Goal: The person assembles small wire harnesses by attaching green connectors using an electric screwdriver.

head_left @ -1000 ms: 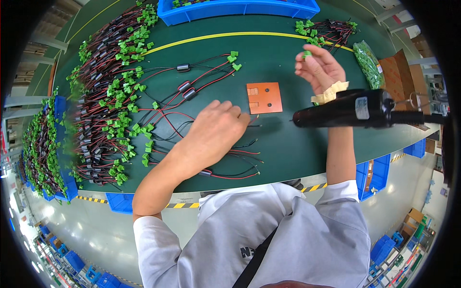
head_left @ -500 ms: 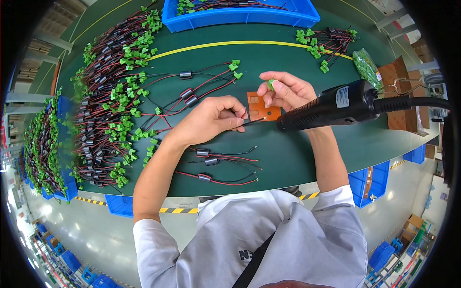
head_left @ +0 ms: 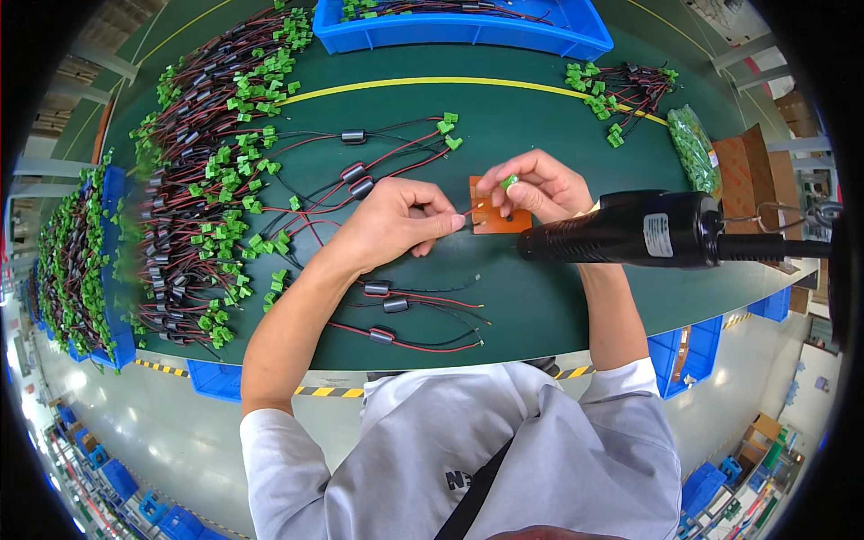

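Observation:
Near the middle of the green table my left hand (head_left: 402,219) pinches a thin red wire (head_left: 470,211), its bare tip pointing right. Facing it, my right hand (head_left: 547,187) holds a small green terminal connector (head_left: 509,182) between thumb and fingers. A short gap separates the wire tip from the connector. Beneath both lies an orange plate (head_left: 487,221) with small square patches. A black electric screwdriver (head_left: 621,230) hangs in front of my right wrist, hiding part of it. Several loose wires with black ferrite cores (head_left: 394,306) lie below my left hand.
Along the left runs a long heap of red and black wires with green connectors (head_left: 216,171). A blue bin (head_left: 468,34) stands at the back. At the right are a small wire bundle (head_left: 630,87), a bag of green connectors (head_left: 691,148) and an open cardboard box (head_left: 745,175).
A red wire now shows at my left fingertips where a dark one showed before. My right hand has dropped slightly with the connector. The screwdriver has swung a little toward level.

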`<state>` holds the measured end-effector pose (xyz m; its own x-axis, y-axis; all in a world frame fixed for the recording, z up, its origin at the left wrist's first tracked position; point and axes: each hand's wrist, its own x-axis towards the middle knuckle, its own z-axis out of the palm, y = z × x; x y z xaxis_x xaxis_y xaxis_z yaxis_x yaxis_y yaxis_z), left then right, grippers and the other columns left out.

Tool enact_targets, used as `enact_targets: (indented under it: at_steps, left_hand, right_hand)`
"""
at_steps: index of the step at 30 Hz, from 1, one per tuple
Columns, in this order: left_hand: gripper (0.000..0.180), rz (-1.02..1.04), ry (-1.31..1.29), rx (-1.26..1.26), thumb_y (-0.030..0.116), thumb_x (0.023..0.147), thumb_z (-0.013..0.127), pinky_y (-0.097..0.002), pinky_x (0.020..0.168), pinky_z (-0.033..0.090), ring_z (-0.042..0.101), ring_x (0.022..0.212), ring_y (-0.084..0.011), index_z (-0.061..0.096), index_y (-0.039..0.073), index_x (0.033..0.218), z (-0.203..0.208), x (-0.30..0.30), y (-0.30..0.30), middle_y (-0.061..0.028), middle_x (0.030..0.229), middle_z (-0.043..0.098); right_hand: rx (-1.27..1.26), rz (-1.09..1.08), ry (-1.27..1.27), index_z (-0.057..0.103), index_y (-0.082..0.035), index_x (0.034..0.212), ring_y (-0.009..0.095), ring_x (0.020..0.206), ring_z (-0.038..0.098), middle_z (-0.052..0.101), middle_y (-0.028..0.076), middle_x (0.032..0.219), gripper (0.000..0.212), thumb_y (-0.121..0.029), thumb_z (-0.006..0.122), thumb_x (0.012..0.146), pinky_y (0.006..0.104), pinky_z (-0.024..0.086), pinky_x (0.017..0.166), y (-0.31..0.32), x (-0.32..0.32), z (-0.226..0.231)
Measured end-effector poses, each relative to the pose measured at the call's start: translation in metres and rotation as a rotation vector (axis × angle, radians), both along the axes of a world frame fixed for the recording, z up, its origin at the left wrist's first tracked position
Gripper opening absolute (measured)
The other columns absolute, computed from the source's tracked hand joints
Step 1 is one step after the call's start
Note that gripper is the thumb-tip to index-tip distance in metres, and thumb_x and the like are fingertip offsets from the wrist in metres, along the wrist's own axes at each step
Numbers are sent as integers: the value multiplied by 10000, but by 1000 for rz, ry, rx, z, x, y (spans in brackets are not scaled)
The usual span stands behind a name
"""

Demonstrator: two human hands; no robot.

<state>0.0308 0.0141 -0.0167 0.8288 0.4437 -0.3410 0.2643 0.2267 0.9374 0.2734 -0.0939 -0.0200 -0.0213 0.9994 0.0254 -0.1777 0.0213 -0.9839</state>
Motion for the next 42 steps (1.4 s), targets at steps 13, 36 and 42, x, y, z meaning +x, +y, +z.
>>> enact_targets:
  at_steps: [13, 36, 42]
  left_hand:
    - [138, 103, -93, -45, 103, 1006, 755, -251, 540, 403, 534, 610, -58, 724, -21, 956, -7, -6, -5, 12, 738, 592]
    - [121, 124, -125, 151, 99, 1010, 753, -195, 582, 375, 482, 679, 13, 708, 6, 947, -12, -7, -9, 78, 786, 598]
    - [121, 103, -97, 163, 90, 1001, 757, -204, 566, 362, 458, 663, 12, 706, 7, 928, -7, -6, -10, 86, 761, 576]
  right_hand:
    - [57, -100, -332, 714, 9, 1181, 162, 997, 720, 748, 91, 1078, 209, 60, 693, 979, 305, 606, 949, -1, -15, 0]
    - [288, -67, -710, 751, -18, 1114, 232, 994, 749, 772, 121, 1086, 229, 56, 762, 897, 325, 594, 887, 0, -13, -1]
    - [340, -70, -763, 755, -20, 1100, 250, 997, 749, 774, 121, 1087, 239, 63, 765, 876, 332, 597, 886, 0, -16, -3]
